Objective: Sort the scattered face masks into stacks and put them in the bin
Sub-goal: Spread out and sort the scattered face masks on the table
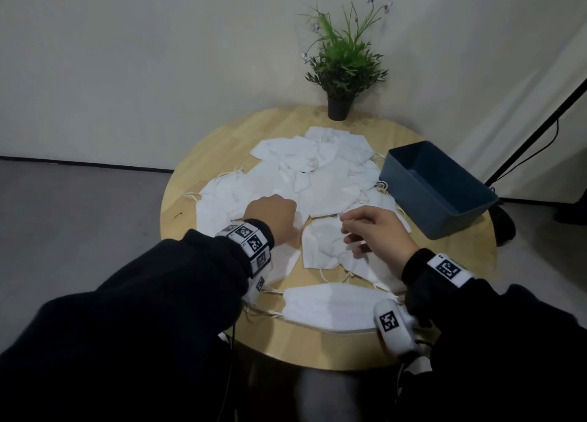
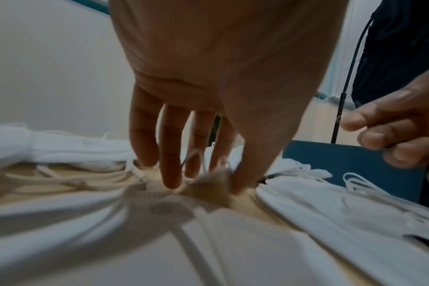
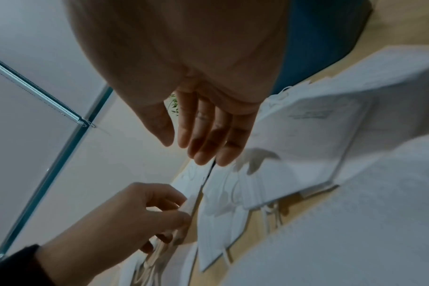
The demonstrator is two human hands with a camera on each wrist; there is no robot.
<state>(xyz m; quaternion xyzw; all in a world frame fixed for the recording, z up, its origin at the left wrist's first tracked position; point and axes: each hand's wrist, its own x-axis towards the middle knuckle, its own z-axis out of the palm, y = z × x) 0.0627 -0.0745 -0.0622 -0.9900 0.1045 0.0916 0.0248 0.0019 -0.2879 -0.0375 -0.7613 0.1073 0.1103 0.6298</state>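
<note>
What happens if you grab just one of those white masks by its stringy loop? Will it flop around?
Probably yes. The masks lie thin, flat and creased on the table, so one would likely bend and dangle. They look light and should lift easily. Their ear loops tangle across each other, so a neighbour might drag along.

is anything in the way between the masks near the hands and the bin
Nothing visible. The bin stands open-topped on the table's right edge, its inside looking empty. Only other masks lie between it and the mask under the right hand.
</note>
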